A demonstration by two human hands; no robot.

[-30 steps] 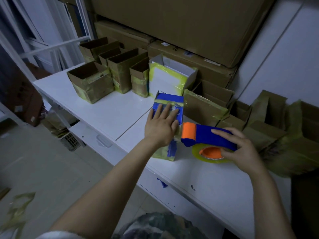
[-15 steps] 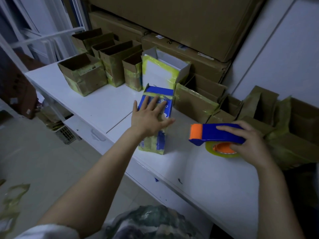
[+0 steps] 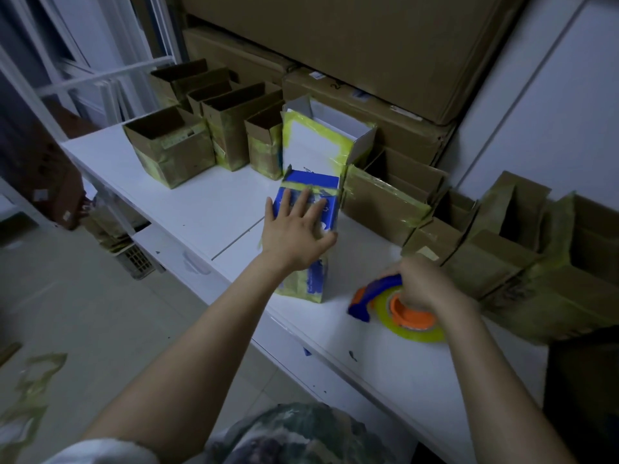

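Note:
A blue box [image 3: 319,192] wrapped in yellowish tape stands on the white table [image 3: 214,209]. My left hand [image 3: 296,229] lies flat on its top face with the fingers spread and the thumb at the box's right edge. To the right, my right hand [image 3: 423,284] grips a blue and orange tape dispenser [image 3: 395,304], which rests low on the table with its yellow roll of tape lying nearly flat. The dispenser is a short way from the blue box and does not touch it.
Several open brown taped cartons [image 3: 170,145] line the table's back left, with a white taped box [image 3: 321,142] behind the blue one. More taped cartons [image 3: 502,256] crowd the right. Large cardboard cases [image 3: 368,45] are stacked behind. The table's front edge drops to the floor.
My right hand has carried the tape dispenser away from the blue box, to the right and down onto the table. My left hand has stayed flat on the box.

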